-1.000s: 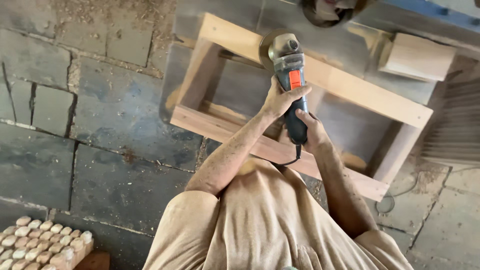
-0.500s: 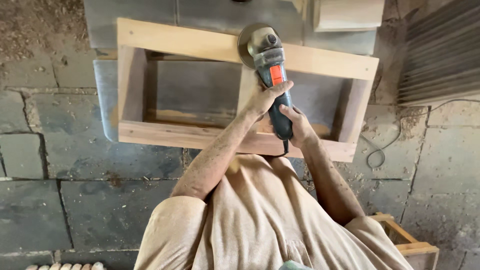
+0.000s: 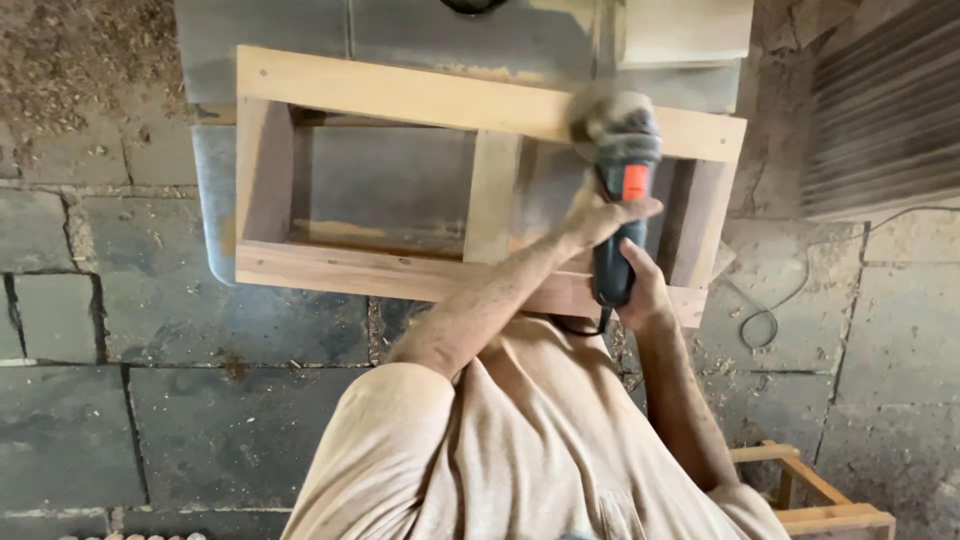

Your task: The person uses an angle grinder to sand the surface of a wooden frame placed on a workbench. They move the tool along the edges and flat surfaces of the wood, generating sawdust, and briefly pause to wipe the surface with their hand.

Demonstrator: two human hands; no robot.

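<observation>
A grey angle grinder (image 3: 625, 150) with an orange switch rests its blurred disc on the far rail of a pale wooden frame (image 3: 400, 95), near the frame's right end. My left hand (image 3: 595, 215) wraps the grinder's body just below the switch. My right hand (image 3: 645, 295) grips the dark rear handle over the frame's near rail. The frame has a middle crosspiece and lies flat on a grey metal stand (image 3: 400, 40).
A pale wood block (image 3: 685, 30) sits on the stand beyond the frame. Ribbed grey sheets (image 3: 880, 110) lie at the upper right. A thin cable (image 3: 760, 320) loops over the stone floor, sawdust (image 3: 80, 60) covers the upper left, and a small wooden frame (image 3: 820, 495) stands at the lower right.
The grinder and both hands have slid right along the far rail, from above the middle crosspiece to near the right end. The view has settled square over the frame.
</observation>
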